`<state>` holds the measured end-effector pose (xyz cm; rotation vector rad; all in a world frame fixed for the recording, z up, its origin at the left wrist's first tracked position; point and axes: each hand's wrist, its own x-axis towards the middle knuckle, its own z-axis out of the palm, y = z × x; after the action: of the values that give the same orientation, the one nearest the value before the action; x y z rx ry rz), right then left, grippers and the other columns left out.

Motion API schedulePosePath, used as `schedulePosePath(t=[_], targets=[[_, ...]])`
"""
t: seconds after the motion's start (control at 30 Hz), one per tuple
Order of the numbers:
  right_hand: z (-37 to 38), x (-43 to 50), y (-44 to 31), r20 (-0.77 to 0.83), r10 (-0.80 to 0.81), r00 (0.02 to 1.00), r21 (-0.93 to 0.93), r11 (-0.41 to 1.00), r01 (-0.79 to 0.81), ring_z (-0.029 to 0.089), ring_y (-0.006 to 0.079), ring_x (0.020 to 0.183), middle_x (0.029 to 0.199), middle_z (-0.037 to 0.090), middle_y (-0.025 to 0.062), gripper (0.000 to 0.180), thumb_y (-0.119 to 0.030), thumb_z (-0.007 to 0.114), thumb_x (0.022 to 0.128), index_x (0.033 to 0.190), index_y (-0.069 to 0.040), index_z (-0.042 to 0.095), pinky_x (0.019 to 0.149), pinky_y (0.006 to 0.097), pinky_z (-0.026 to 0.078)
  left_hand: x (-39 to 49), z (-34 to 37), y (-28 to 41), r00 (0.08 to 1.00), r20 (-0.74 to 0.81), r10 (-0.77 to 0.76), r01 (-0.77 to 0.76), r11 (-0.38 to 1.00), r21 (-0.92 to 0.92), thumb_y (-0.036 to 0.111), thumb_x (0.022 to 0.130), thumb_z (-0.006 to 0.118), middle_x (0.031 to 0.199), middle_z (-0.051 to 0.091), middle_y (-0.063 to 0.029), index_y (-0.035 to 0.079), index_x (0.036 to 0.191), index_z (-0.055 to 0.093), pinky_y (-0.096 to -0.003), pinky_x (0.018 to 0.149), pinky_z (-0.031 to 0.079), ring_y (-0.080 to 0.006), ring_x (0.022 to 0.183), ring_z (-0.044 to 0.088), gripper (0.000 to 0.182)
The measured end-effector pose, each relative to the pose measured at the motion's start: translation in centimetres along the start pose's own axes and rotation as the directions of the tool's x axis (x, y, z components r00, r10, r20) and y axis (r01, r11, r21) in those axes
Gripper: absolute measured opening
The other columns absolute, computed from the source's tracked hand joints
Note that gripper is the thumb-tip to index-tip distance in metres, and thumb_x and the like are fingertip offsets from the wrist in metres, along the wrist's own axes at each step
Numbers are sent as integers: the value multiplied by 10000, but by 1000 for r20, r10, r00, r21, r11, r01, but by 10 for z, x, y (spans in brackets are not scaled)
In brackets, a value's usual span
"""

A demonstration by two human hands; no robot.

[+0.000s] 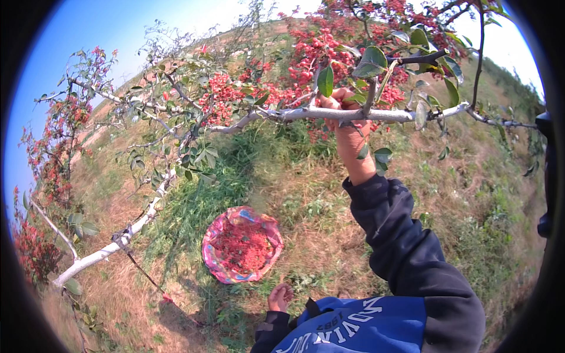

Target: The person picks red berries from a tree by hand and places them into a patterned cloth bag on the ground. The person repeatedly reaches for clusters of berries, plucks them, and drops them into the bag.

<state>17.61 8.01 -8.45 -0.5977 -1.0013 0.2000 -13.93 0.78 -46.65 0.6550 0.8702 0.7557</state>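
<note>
My right hand (342,103) reaches up behind a pale branch (304,114) of a Sichuan pepper tree, its fingers bent at the foot of a red berry cluster (313,53). Branch and leaves cover part of that hand, so what its fingertips grip is hidden. Low in front of my body, my left hand (280,297) hangs with loosely curled fingers and nothing visible in it. On the grass just beyond it stands a round container with a colourful pink lining (206,251), holding many picked red berries (242,247).
More berry clusters (220,95) hang left of my right hand. A thorny whitish trunk (103,251) slants up from the lower left, with a dark cord (143,271) tied round it and running down to the ground. A cut branch stub (423,58) juts out at upper right.
</note>
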Motion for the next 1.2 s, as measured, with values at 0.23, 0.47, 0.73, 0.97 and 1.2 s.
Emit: schedulePosePath(t=[0.23,0.47,0.73,0.97,1.2], targets=[[-1,-5,-10,-7,256,967,305,921,-242,489,72,549,713,535,7,167,-167,606,834,907,-20,577,425,220,372,5,0,-5,999,28,32,-35,993,111,120,875,499,949,623,-94,39,1036,549,-308,691,515,-174,796,606,187],[14,-9,-28,-29,182,983,154,972,-175,436,51,472,653,543,11,190,-172,519,899,1041,-47,542,398,217,338,0,-3,-8,999,-2,41,-40,997,60,104,890,503,924,626,-93,30,1047,553,-284,670,528,-165,781,621,181],[14,-8,-9,3,355,935,402,855,-326,457,48,536,705,541,-15,127,-187,492,907,938,-77,547,417,202,350,2,-9,-7,998,-62,-15,20,997,74,95,887,499,924,625,-94,27,1042,556,-287,662,529,-171,767,619,179],[-3,-100,19,265,589,763,224,732,-643,426,27,546,695,539,-6,164,-230,599,857,890,-73,562,452,176,317,1,17,16,998,65,-17,20,999,-51,166,882,521,945,614,-94,27,1072,539,-323,715,520,-191,821,607,236],[0,-245,51,645,605,467,-660,749,-59,578,279,797,801,580,112,204,-253,578,791,872,-67,594,704,391,458,10,67,64,916,401,-10,253,789,-559,329,921,390,1179,519,-136,23,1170,468,-428,919,413,-233,1073,508,402]])
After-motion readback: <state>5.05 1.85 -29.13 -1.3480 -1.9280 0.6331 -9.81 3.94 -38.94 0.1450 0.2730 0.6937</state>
